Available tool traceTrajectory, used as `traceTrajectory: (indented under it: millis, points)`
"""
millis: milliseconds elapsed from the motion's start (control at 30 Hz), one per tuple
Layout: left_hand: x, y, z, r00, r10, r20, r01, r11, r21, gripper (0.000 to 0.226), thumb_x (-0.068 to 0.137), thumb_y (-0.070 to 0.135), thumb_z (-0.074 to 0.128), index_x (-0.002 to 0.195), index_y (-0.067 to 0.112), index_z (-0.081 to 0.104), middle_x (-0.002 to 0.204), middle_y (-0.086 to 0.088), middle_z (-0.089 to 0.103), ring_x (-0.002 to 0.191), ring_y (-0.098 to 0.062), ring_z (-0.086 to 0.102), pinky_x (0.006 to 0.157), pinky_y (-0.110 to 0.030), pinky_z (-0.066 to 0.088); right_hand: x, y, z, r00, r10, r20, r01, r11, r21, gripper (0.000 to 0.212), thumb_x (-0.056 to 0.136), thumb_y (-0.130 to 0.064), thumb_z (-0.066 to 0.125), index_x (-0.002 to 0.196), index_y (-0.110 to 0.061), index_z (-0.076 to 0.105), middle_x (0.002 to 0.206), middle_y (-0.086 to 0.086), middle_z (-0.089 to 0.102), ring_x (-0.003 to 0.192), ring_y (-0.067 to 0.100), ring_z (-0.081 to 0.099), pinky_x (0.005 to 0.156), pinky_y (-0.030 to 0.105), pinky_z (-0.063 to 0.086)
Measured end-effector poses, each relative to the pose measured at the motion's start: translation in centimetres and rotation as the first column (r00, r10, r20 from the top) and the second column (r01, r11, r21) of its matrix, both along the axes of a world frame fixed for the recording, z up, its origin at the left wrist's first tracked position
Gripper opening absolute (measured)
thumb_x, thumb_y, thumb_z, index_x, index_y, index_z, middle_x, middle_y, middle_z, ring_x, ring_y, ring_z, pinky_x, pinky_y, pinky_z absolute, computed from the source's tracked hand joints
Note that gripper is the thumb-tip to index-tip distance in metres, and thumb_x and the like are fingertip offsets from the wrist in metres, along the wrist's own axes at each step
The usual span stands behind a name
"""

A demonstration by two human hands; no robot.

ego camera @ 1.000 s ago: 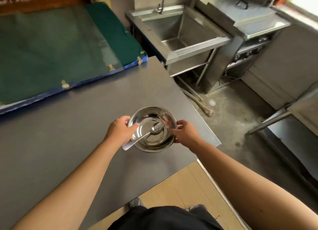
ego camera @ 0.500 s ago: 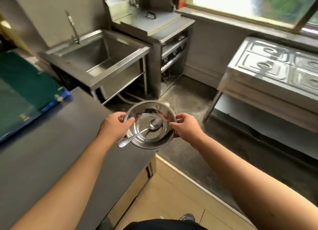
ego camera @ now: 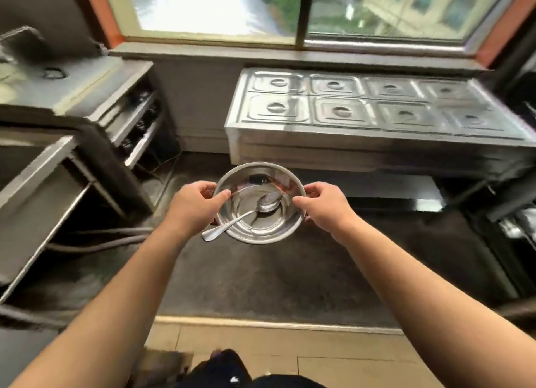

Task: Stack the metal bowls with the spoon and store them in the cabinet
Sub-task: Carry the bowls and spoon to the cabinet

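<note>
I hold the shiny metal bowls [ego camera: 255, 228] nested in one stack in mid-air over the dark floor, at the centre of the head view. How many bowls are in the stack I cannot tell. A metal spoon [ego camera: 240, 218] lies inside, its handle sticking out over the rim at the lower left. My left hand [ego camera: 194, 204] grips the left rim, thumb on the inside. My right hand [ego camera: 322, 206] grips the right rim. No cabinet is identifiable in view.
A steel counter with several lidded food pans [ego camera: 362, 109] stands ahead under the window [ego camera: 290, 7]. At the left are a steel sink frame [ego camera: 43, 173] and a steel unit with shelves [ego camera: 121, 103]. Hoses [ego camera: 95, 239] lie on the floor at the left.
The bowls with the spoon were lifted off the grey table and carried to the right as the view turned; the table is out of sight and the food-pan counter is ahead.
</note>
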State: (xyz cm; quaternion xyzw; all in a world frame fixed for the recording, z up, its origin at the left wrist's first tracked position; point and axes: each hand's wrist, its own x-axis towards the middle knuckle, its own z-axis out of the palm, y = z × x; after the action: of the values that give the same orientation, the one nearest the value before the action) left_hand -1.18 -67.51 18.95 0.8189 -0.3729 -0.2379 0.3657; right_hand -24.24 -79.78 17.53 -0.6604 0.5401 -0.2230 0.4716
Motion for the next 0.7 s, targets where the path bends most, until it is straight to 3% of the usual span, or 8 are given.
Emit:
traceTrajectory:
  millis: [133,233,400,500,700]
  points:
    - [-3.4,-8.1,0.8,0.983,-0.183,-0.006,0.183,0.983,-0.004,0.016,0.084,0.042,0.074,0.093,0.030,0.069,0.087,0.014,0.071,0.082,-0.017,0.072,0.081,-0.042,0.060,-5.2,-4.3,0.3,0.985,-0.174,0.008,0.174,0.985,0.008,0.018,0.084,-0.021,0.078,0.099,-0.017,0.069,0.090,0.003,0.075,0.066,0.014,0.072,0.057,0.030,0.061]
    - [-5.8,-14.2,1.0,0.956,-0.294,-0.016,0.294,0.956,-0.010,0.022,0.084,0.044,0.074,0.098,0.027,0.071,0.085,0.012,0.073,0.071,-0.015,0.072,0.077,-0.041,0.061,-8.5,-7.5,0.4,0.957,-0.290,0.009,0.290,0.957,0.007,0.022,0.086,-0.022,0.078,0.104,-0.014,0.068,0.090,0.004,0.074,0.061,0.011,0.069,0.049,0.020,0.052]
    - [-9.4,-24.6,1.0,0.855,-0.518,0.017,0.519,0.855,-0.007,0.037,0.085,0.048,0.071,0.111,0.021,0.074,0.093,0.004,0.075,0.081,-0.020,0.072,0.084,-0.043,0.058,-12.8,-12.5,0.8,0.879,-0.475,0.024,0.476,0.880,0.001,0.015,0.086,-0.022,0.077,0.096,-0.022,0.066,0.090,-0.001,0.073,0.068,0.012,0.071,0.046,0.016,0.050]
    - [-11.5,-31.1,1.7,0.779,-0.627,-0.004,0.627,0.779,-0.003,0.042,0.083,0.052,0.071,0.114,0.023,0.072,0.092,0.007,0.074,0.073,-0.018,0.072,0.081,-0.040,0.058,-14.8,-15.3,1.3,0.791,-0.610,0.052,0.610,0.792,0.022,0.027,0.080,-0.024,0.078,0.104,-0.016,0.069,0.092,0.002,0.076,0.072,0.015,0.074,0.049,0.018,0.052]
    - [-17.1,-40.8,3.2,0.620,-0.784,0.003,0.784,0.620,-0.012,0.037,0.083,0.049,0.072,0.110,0.024,0.073,0.087,0.009,0.073,0.073,-0.015,0.071,0.079,-0.037,0.059,-18.5,-18.9,2.4,0.618,-0.780,0.096,0.779,0.624,0.057,0.032,0.062,-0.036,0.075,0.089,-0.019,0.072,0.078,0.001,0.078,0.071,0.020,0.074,0.061,0.035,0.058]
